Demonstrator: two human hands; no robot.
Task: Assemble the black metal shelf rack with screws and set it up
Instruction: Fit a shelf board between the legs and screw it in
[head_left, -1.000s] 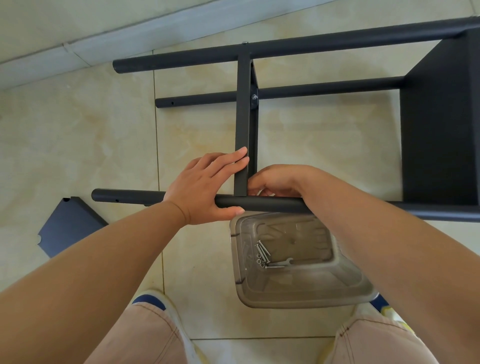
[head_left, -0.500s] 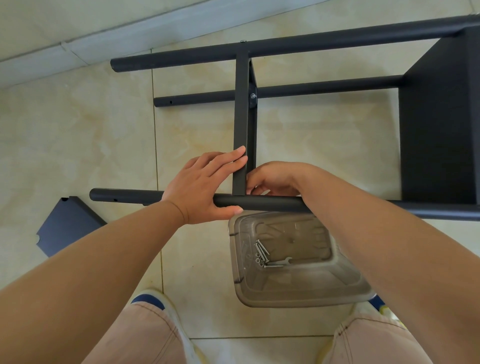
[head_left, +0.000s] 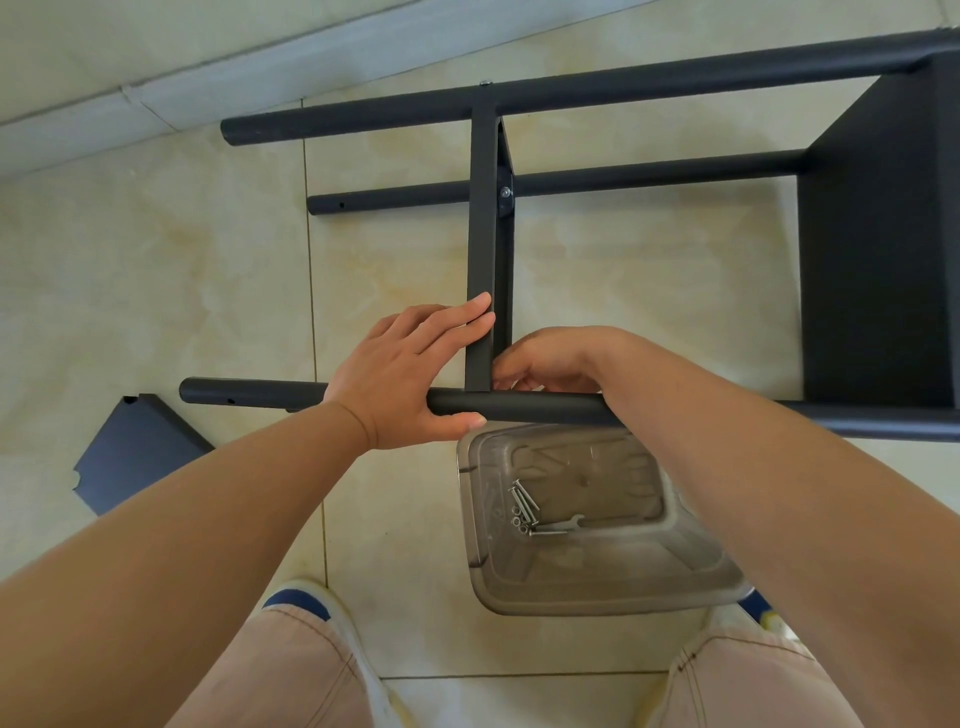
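Note:
The black metal rack lies on its side on the tiled floor. Its near pole (head_left: 545, 408) runs left to right in front of me. A thin shelf panel (head_left: 480, 249) stands on edge between the near pole and the far pole (head_left: 571, 93). My left hand (head_left: 405, 374) lies over the near pole with straight fingers pressed on the panel's edge and the thumb under the pole. My right hand (head_left: 550, 358) has its fingers curled at the joint of panel and pole; what they hold is hidden. Several screws (head_left: 522, 506) and a small wrench (head_left: 558, 526) lie in a clear plastic tub (head_left: 675, 587).
A fitted black shelf (head_left: 878, 249) closes the rack at the right. A loose black panel (head_left: 135, 452) lies on the floor at the left. A lower pole (head_left: 597, 179) runs under the standing panel. My knees and shoes are at the bottom edge; a wall base runs along the top left.
Both hands stay at the same joint; the right hand's fingers shift slightly there. The view has hardly moved.

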